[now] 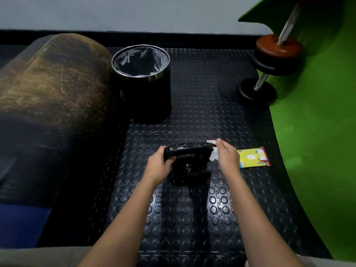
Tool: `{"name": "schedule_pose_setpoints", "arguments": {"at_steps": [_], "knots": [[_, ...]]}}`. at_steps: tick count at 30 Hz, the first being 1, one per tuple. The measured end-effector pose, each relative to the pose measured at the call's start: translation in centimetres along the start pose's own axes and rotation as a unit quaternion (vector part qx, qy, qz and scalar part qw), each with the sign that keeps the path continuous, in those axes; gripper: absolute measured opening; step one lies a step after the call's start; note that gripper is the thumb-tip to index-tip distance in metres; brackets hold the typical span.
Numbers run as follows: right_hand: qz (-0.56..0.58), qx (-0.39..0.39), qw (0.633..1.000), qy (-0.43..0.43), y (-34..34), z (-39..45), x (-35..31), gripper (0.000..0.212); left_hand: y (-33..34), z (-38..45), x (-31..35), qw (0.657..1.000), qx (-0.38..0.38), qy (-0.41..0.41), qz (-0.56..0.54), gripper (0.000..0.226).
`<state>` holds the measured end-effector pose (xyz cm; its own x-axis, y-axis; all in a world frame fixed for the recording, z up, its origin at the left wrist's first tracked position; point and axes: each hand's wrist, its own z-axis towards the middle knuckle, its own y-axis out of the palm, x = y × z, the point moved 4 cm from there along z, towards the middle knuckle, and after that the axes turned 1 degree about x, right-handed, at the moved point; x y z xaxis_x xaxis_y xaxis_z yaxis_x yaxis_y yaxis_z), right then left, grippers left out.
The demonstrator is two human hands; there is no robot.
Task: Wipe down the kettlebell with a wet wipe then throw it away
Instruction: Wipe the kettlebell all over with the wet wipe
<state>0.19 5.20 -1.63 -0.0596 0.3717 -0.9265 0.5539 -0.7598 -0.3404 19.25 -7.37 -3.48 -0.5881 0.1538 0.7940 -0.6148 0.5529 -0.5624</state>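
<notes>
Head view: my left hand [158,163] grips the kettlebell [187,164] handle; my right hand [225,154] pinches the wet wipe [213,153]; the black bin [143,97] holds only its liner [139,61].

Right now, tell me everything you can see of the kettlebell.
The kettlebell is black and glossy, metal by its look, with a round body under a wide loop handle that shines as if wet. It stands upright on the studded black floor mat, in front of the bin and left of the yellow wipe packet. The left hand grips the handle's left end. The right hand presses a white wet wipe against the handle's right end. Its underside is hidden.
</notes>
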Motion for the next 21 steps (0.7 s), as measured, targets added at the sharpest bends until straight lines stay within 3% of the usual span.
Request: {"name": "schedule_pose_setpoints", "arguments": {"at_steps": [2,5,10,15,19,21], "knots": [[-0.009,-0.013,1.0,0.015,0.3,0.4,-0.4,0.032,-0.1,0.0,0.0,1.0,0.0,0.002,-0.003,0.023],[-0.036,-0.014,0.999,-0.031,1.0,0.1,-1.2,0.037,-0.1,0.0,-0.2,1.0,0.002,-0.001,-0.006,0.023],[0.008,0.026,1.0,0.0,0.2,-0.8,-1.0,0.033,0.0,0.0,0.0,1.0,-0.001,0.0,-0.008,0.022],[-0.036,0.046,0.995,-0.078,1.7,-1.2,-1.2,0.04,-0.1,0.1,-0.1,1.0,-0.001,-0.004,-0.001,0.024],[0.018,0.044,0.998,-0.038,0.9,-1.4,-1.3,0.037,0.0,0.0,-0.1,1.0,-0.003,-0.007,-0.001,0.024],[-0.013,0.055,0.997,-0.049,1.0,-1.2,-1.2,0.034,-0.1,0.0,-0.1,1.0,-0.001,-0.008,0.002,0.024]]}}
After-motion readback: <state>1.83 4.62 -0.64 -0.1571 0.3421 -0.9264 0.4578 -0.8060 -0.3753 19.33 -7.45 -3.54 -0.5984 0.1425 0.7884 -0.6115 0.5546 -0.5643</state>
